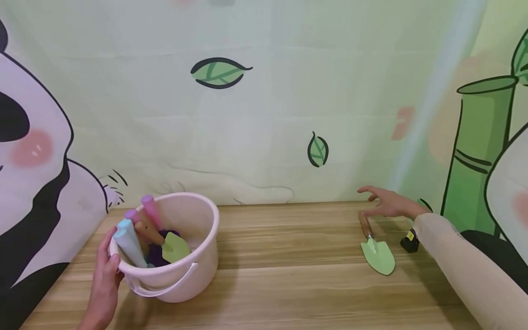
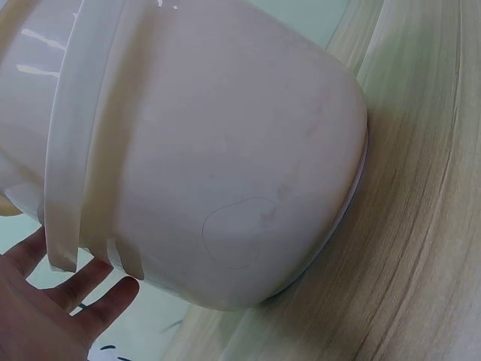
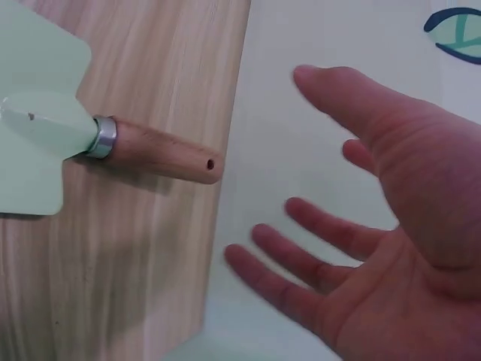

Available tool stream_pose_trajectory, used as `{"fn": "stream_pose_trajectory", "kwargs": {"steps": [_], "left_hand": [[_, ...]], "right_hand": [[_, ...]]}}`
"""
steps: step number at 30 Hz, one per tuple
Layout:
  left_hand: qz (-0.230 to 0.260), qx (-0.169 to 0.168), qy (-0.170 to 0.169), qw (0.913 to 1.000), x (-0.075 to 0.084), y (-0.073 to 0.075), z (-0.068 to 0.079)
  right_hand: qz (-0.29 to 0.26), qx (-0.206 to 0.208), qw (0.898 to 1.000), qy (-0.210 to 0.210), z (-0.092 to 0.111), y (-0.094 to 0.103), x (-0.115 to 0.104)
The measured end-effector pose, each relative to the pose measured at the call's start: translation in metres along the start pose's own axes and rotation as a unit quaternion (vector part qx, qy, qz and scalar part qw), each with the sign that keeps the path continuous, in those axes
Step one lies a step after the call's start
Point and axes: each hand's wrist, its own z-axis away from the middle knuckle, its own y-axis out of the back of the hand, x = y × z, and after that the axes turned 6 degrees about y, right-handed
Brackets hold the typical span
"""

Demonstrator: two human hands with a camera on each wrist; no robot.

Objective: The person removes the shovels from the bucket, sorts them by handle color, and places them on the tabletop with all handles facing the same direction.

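No words, brands or numbers can be read. Right of the head view, a yellow patch (image 1: pixel 410 235) on a small black object (image 1: pixel 409 245) is too small to read; higher up, a red mark (image 1: pixel 403 123) on the backdrop (image 1: pixel 268 110) is illegible.

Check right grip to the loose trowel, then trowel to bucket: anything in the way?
Nothing visible stands between the right grip and the green-bladed trowel; its wooden handle is nearest. Nothing visible stands on the tabletop between trowel and bucket, though the bucket's raised rim would probably need clearing.
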Motion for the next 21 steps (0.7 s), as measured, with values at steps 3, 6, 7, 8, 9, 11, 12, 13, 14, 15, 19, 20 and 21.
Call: {"fn": "stream_pose_trajectory", "kwargs": {"steps": [3, 6, 7, 8, 9, 11, 12, 13, 14, 15, 19, 20, 21], "left_hand": [[-0.004, -0.002, 0.005, 1.0, -0.001, 0.001, -0.001], [-0.007, -0.004, 0.01, 0.9999, 0.0, 0.001, -0.001], [-0.007, -0.003, 0.01, 0.9999, -0.001, 0.001, -0.001], [-0.006, -0.003, 0.009, 0.9999, -0.001, 0.001, -0.001], [-0.007, -0.003, 0.008, 0.9999, -0.001, 0.001, -0.002], [-0.008, -0.001, 0.007, 0.9999, -0.001, 0.001, -0.002], [-0.01, 0.0, 0.006, 0.9999, -0.001, 0.001, -0.002], [-0.012, 0.0, 0.007, 0.9999, -0.001, 0.001, -0.002], [-0.014, 0.001, 0.008, 0.9999, -0.001, 0.002, -0.002], [-0.018, 0.0, 0.011, 0.9998, -0.001, 0.002, -0.003], [-0.03, -0.003, 0.021, 0.9993, -0.001, 0.005, -0.004], [-0.03, -0.002, 0.022, 0.9993, -0.001, 0.005, -0.004], [-0.032, -0.002, 0.023, 0.9992, -0.001, 0.005, -0.003]], "right_hand": [[0.021, 0.015, 1.0, 0.0, -0.004, 0.004, -0.008], [0.02, 0.015, 1.0, -0.004, -0.007, 0.007, -0.016], [0.02, 0.012, 1.0, -0.002, -0.009, 0.008, -0.018], [0.02, 0.008, 1.0, 0.002, -0.01, 0.01, -0.021], [0.023, 0.005, 1.0, 0.007, -0.011, 0.011, -0.025], [0.028, -0.005, 0.999, 0.018, -0.013, 0.014, -0.032], [0.03, -0.01, 0.999, 0.022, -0.014, 0.016, -0.036], [0.031, -0.016, 0.999, 0.027, -0.014, 0.018, -0.041], [0.034, -0.02, 0.999, 0.032, -0.015, 0.02, -0.045], [0.037, -0.024, 0.998, 0.037, -0.016, 0.023, -0.05], [0.049, -0.03, 0.997, 0.058, -0.02, 0.032, -0.071], [0.053, -0.03, 0.996, 0.063, -0.021, 0.034, -0.077], [0.055, -0.03, 0.996, 0.068, -0.022, 0.036, -0.082]]}}
